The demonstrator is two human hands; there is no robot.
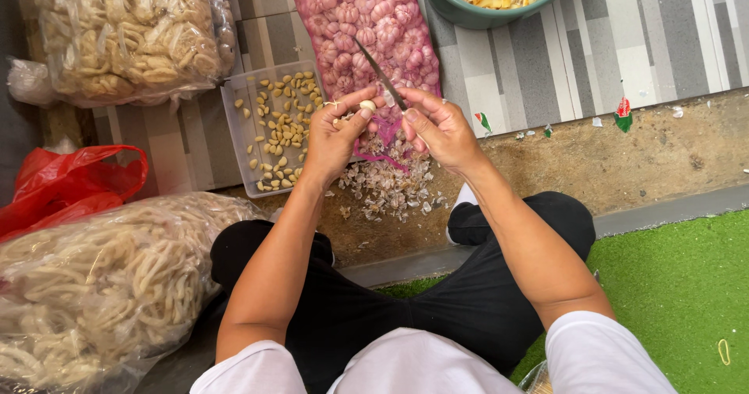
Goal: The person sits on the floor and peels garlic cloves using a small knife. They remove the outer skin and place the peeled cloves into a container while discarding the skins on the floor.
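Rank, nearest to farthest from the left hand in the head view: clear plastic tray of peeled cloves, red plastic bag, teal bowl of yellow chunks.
1. Clear plastic tray, just beside the left hand.
2. Teal bowl, top, beyond.
3. Red plastic bag, far left edge.

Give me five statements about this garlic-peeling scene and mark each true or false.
1. The left hand holds a garlic clove at its fingertips. True.
2. The right hand holds a pair of scissors. False: it holds a knife, blade pointing up and away.
3. The clear plastic tray holds peeled cloves. True.
4. The garlic skins are piled on the green turf. False: they lie on the bare floor below the hands.
5. The pink mesh bag is empty. False: it is full of garlic bulbs.
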